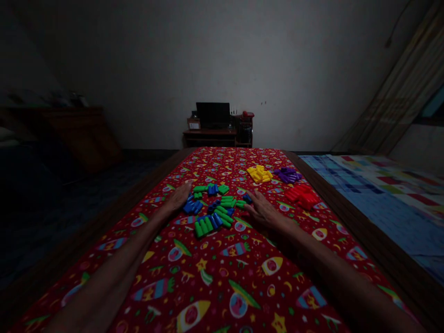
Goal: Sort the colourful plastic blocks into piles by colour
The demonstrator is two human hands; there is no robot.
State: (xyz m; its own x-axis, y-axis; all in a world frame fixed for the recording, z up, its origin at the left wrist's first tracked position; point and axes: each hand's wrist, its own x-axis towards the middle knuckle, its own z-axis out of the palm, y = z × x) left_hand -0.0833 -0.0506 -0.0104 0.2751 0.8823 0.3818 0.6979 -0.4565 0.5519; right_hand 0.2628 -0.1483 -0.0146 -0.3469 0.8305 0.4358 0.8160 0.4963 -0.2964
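Observation:
A loose pile of green and blue plastic blocks (213, 208) lies on a red patterned cloth (222, 277) that covers the table. My left hand (179, 196) rests flat at the pile's left edge, fingers stretched out, touching a blue block. On the pile's right side my right hand (262, 209) lies open, its fingertips next to a blue block (247, 199). Neither hand holds anything. Farther back sit separate heaps: yellow blocks (259, 174), purple blocks (287, 175) and red blocks (302, 196).
The table has a dark wooden rim (347, 208) along its right side. To the right lies a mattress with a checked sheet (381, 189). A low desk with a dark monitor (213, 114) stands against the back wall. The room is dim.

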